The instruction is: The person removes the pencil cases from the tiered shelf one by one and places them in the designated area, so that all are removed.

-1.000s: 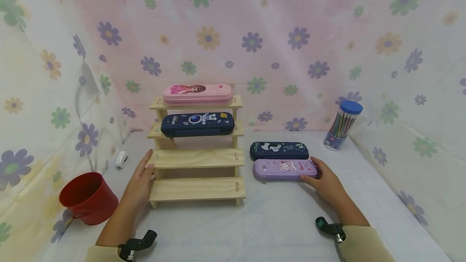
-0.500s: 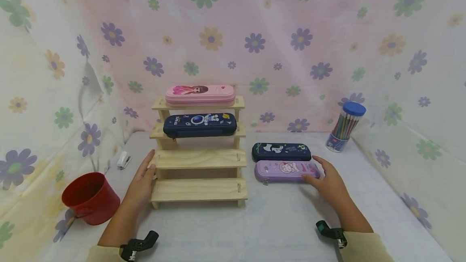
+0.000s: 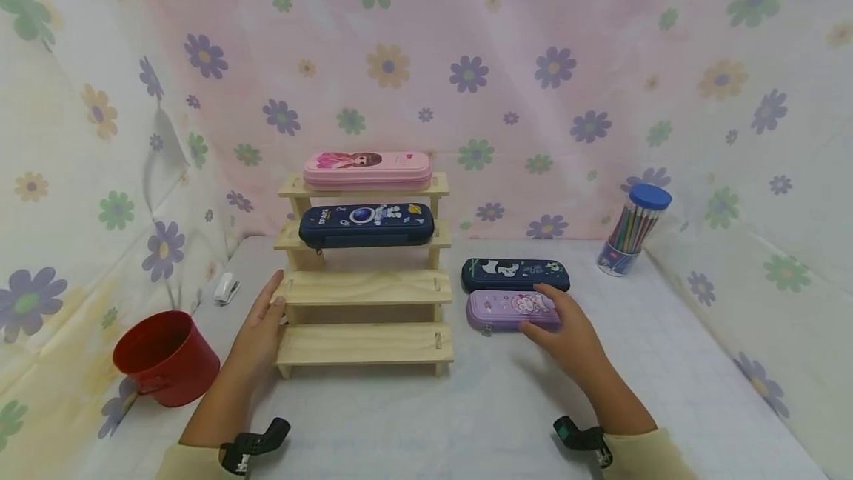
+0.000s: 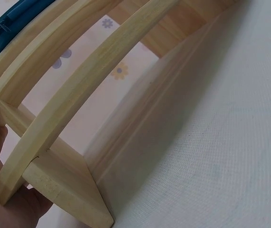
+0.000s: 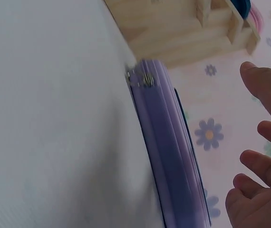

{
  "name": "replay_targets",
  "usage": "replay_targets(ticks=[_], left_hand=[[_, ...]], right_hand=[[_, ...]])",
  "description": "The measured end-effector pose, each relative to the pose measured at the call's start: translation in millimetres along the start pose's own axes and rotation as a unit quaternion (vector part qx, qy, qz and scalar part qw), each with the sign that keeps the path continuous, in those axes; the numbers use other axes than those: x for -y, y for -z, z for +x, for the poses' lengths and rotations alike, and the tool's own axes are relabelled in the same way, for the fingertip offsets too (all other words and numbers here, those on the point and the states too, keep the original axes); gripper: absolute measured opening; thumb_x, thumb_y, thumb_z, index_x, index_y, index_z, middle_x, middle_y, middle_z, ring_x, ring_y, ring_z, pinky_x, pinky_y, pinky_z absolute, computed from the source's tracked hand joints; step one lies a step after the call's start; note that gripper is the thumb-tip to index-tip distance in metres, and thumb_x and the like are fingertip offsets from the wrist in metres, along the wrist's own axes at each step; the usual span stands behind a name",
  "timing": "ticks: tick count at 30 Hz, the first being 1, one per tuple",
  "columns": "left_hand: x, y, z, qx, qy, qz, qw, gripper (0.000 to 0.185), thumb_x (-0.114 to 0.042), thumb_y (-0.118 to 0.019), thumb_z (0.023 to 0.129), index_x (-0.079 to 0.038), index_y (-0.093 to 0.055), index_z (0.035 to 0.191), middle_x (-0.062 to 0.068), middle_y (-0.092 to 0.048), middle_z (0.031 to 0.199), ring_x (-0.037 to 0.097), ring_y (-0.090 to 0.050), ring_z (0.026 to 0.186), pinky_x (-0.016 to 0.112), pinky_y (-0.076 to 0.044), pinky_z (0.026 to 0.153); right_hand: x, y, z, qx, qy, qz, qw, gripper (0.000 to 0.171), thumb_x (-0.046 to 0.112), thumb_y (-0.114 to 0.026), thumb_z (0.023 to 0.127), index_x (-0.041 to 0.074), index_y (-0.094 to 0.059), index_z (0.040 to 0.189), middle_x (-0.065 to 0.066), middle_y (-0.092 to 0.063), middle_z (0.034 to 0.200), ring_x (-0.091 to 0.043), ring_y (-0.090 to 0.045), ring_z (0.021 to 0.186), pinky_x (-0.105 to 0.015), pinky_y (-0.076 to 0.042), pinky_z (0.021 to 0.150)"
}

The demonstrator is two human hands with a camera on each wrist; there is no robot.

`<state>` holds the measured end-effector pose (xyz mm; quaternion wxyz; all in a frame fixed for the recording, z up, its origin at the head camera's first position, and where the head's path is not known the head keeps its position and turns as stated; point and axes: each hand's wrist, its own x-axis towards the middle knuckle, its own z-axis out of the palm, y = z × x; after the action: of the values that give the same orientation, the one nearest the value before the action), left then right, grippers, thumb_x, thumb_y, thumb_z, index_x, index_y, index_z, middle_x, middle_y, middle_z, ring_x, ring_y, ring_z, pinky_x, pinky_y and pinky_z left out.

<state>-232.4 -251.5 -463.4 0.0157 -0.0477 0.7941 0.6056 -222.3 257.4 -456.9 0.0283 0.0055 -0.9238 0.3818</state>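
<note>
My right hand (image 3: 549, 313) hovers over the right half of a purple pencil case (image 3: 500, 310) lying on the table. In the right wrist view its fingers (image 5: 252, 159) are spread beside the purple case (image 5: 169, 152) and do not clasp it. A dark blue panda case (image 3: 515, 273) lies just behind it. My left hand (image 3: 273, 295) rests flat against the left end of a wooden stepped rack (image 3: 363, 287). The rack's top step carries a pink case (image 3: 367, 169), the second a navy space case (image 3: 365, 224). Its two lower steps are bare.
A red bucket (image 3: 165, 358) stands at the near left, with a small white stapler (image 3: 227, 289) behind it. A clear tube of coloured pencils with a blue lid (image 3: 633, 230) stands at the back right. Flowered cloth walls close in three sides.
My right hand has slid left from the purple case's right end to above its right half. The left hand has stayed on the rack.
</note>
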Motion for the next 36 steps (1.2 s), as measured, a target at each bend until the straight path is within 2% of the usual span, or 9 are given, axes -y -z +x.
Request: replay_targets(ticks=[11, 17, 27, 33, 36], left_hand=[[-0.4, 0.5, 0.1, -0.002, 0.007, -0.007, 0.9999, 0.054, -0.052, -0.028, 0.113, -0.055, -0.009, 0.164, -0.012, -0.004, 0.176, 0.023, 0.002, 0.164, 0.066, -0.002, 0.128], [0.2, -0.2, 0.3, 0.0, 0.015, -0.009, 0.9998, 0.054, -0.054, -0.028, 0.112, -0.056, -0.009, 0.163, -0.013, -0.004, 0.176, 0.024, 0.002, 0.164, 0.067, -0.003, 0.128], [-0.1, 0.3, 0.4, 0.006, -0.005, -0.003, 1.0, 0.056, -0.054, -0.028, 0.112, -0.053, -0.008, 0.164, -0.012, -0.005, 0.176, 0.023, 0.002, 0.164, 0.066, -0.003, 0.128], [-0.9, -0.5, -1.4, 0.005, 0.001, 0.009, 0.9999, 0.056, -0.054, -0.027, 0.112, -0.053, -0.006, 0.164, -0.012, -0.003, 0.175, 0.025, 0.001, 0.164, 0.066, -0.006, 0.128], [0.0, -0.6, -2.3, 0.005, 0.005, 0.01, 0.9999, 0.056, -0.054, -0.026, 0.113, -0.053, -0.005, 0.164, -0.012, -0.002, 0.175, 0.026, 0.001, 0.164, 0.066, -0.008, 0.127]], right_hand=[[34, -32, -10, 0.014, 0.037, 0.035, 0.999, 0.075, 0.032, -0.083, 0.091, 0.02, -0.047, 0.157, -0.013, -0.043, 0.164, -0.044, -0.039, 0.151, -0.065, -0.037, 0.118], [46, -44, -13, 0.011, 0.071, 0.035, 0.997, 0.075, 0.03, -0.086, 0.088, 0.019, -0.051, 0.154, -0.008, -0.049, 0.159, -0.038, -0.041, 0.151, -0.065, -0.036, 0.119], [67, -48, -7, 0.019, 0.094, 0.022, 0.995, 0.076, 0.032, -0.087, 0.087, 0.021, -0.051, 0.153, -0.004, -0.049, 0.16, -0.033, -0.043, 0.151, -0.061, -0.039, 0.119], [78, -45, 1, 0.016, 0.113, 0.012, 0.993, 0.075, 0.035, -0.086, 0.088, 0.022, -0.051, 0.153, -0.005, -0.048, 0.16, -0.033, -0.044, 0.15, -0.062, -0.042, 0.116], [85, -44, 5, 0.014, 0.126, 0.016, 0.992, 0.074, 0.034, -0.085, 0.089, 0.022, -0.051, 0.153, -0.007, -0.047, 0.16, -0.036, -0.04, 0.152, -0.065, -0.039, 0.117]])
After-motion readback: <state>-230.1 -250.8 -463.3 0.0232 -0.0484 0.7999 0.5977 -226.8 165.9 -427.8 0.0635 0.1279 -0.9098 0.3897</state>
